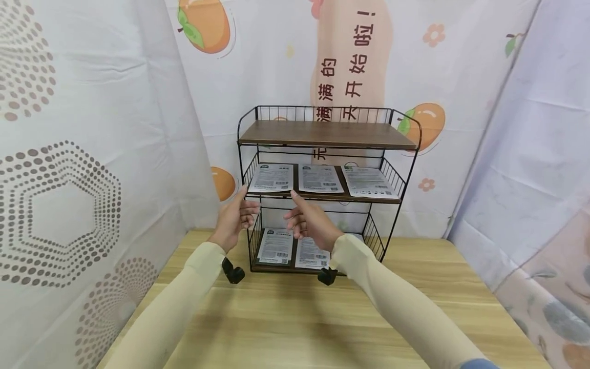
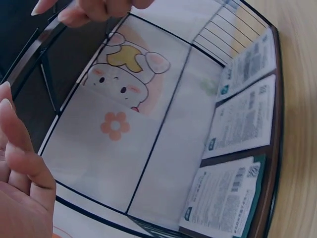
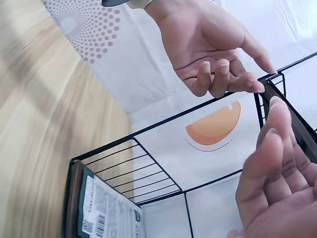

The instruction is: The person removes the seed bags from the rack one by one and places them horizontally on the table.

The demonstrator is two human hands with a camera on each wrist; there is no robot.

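My left hand [image 1: 232, 218] is held up in front of the left post of a black wire shelf rack [image 1: 328, 134], its fingers loosely bent around nothing. Facing it, my right hand [image 1: 315, 221] has a raised thumb and relaxed fingers, also holding nothing. Both thumbs come near the front edge of the middle shelf; contact cannot be made out. On that shelf lie a left packet [image 1: 272, 178], a middle packet [image 1: 319, 179] and a right packet [image 1: 370, 182], printed sides up. Below, the bottom shelf carries similar packets [image 1: 275, 247], partly hidden by my right hand and wrist.
The rack stands on a wood-grain table [image 1: 276, 318] against a patterned curtain [image 1: 276, 61]. Its brown top shelf [image 1: 327, 133] has a wire rail at the back. Curtains also hang at left and right. Black wrist mounts [image 1: 233, 272] sit under both wrists.
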